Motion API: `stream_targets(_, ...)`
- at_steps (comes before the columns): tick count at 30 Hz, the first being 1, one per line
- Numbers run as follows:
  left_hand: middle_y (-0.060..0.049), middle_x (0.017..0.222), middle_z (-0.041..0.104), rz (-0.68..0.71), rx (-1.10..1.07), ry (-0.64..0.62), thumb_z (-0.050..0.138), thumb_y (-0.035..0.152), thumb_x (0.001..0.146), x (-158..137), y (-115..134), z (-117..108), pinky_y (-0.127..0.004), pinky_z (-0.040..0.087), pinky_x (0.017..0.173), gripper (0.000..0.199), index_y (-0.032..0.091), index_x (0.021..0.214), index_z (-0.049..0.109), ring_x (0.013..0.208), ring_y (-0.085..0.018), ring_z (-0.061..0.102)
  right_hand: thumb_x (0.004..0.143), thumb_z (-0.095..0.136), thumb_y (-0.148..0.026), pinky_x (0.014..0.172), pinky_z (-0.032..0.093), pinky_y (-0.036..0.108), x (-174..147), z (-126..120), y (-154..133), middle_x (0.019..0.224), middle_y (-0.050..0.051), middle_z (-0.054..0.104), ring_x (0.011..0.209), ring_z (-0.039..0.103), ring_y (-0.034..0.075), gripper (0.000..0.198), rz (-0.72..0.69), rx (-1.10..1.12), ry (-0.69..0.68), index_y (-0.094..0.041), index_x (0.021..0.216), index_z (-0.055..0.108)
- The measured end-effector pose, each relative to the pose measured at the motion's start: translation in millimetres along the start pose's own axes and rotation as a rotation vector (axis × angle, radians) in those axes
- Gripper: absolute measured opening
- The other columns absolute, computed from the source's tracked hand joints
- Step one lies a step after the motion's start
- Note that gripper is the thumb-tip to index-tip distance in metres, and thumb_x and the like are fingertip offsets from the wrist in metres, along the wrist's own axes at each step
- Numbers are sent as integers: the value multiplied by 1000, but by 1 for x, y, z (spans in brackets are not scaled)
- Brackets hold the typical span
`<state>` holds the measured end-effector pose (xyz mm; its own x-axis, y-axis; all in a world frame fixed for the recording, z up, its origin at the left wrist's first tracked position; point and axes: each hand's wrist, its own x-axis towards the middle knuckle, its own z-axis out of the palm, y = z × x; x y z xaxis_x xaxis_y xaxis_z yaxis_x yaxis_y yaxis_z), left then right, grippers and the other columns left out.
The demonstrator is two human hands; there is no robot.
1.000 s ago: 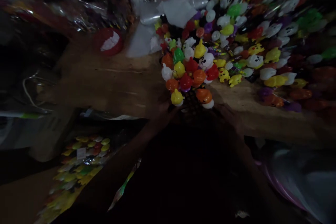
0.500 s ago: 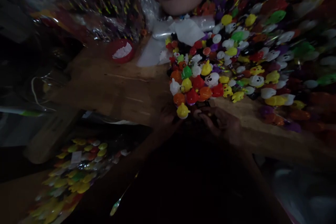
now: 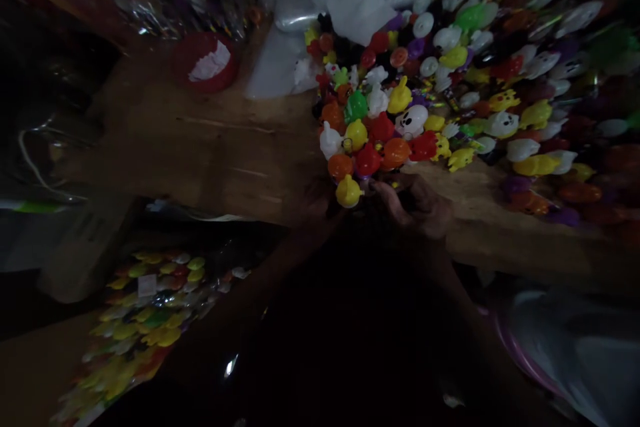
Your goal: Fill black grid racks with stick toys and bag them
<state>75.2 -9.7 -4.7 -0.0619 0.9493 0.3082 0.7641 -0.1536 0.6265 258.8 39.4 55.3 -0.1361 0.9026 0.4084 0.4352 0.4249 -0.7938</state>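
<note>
My left hand (image 3: 317, 203) is in deep shadow at the near side of a bunch of small plastic figure toys (image 3: 367, 160), closed around its lower part; most of its fingers are hidden. A yellow toy (image 3: 348, 192) sits closest to me, beside that hand. Red, orange, white and green figures crowd behind it. My right hand (image 3: 423, 207) is just right of the bunch, its thumb and fingers bent together near the yellow toy. Whatever is between its fingertips is too dark to make out.
Many more figures (image 3: 503, 123) spread over the wooden table (image 3: 225, 153) on the right. A red bowl (image 3: 213, 83) with white paper stands left, near clear plastic film (image 3: 297, 13) and a white sheet (image 3: 355, 7). Bagged toys (image 3: 150, 317) lie below the table at left.
The view has tilted down and nearer, so the table things sit higher in the picture. My right fingertips are now closer to the yellow toy.
</note>
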Motion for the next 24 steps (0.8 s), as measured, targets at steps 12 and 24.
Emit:
stream_targets(12, -5, 95, 78, -40, -24, -34, 64, 29, 91, -10, 8, -31, -32, 62, 83, 12, 20, 98, 69, 90, -21, 75, 99, 59, -26, 82, 62, 33, -2, 10, 8, 99, 5, 79, 91, 74, 20, 18, -224, -95, -142, -24, 104, 76)
stream_targets(24, -6, 164, 41, 511, -12, 269, 72, 23, 88, 54, 49, -50, -62, 32, 127, 34, 27, 121, 69, 155, -39, 34, 105, 50, -26, 56, 42, 22, -11, 15, 11, 77, 3, 66, 63, 60, 11, 25, -391, -357, -180, -18, 92, 69)
